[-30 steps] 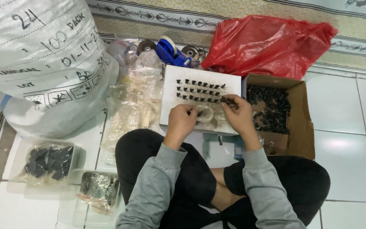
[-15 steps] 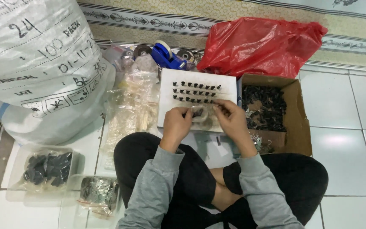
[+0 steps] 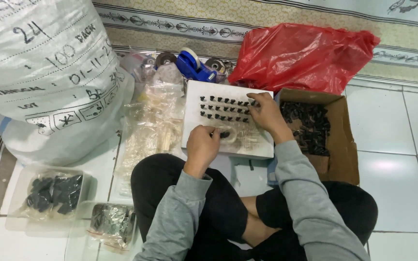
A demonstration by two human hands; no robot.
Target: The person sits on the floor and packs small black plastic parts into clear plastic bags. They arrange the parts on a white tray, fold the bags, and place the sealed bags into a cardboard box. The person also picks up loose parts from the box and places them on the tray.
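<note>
Hands over white board [image 3: 194, 104] w/ rows of small black pieces [image 3: 223, 108].
Right hand [image 3: 267, 113] moved up to the rows' right end, fingers curled there; can't tell if it holds one. Left hand [image 3: 202, 145] pinches a clear bag [image 3: 235, 135] on the board's lower part.

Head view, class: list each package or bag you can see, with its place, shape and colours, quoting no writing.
Woven sack: far left, bulky, white, dark markings.
Red plastic bag: top right, crumpled.
Cardboard box: right, brown, open, holding small black parts.
Clear packets: bottom left, dark pieces inside.
</note>
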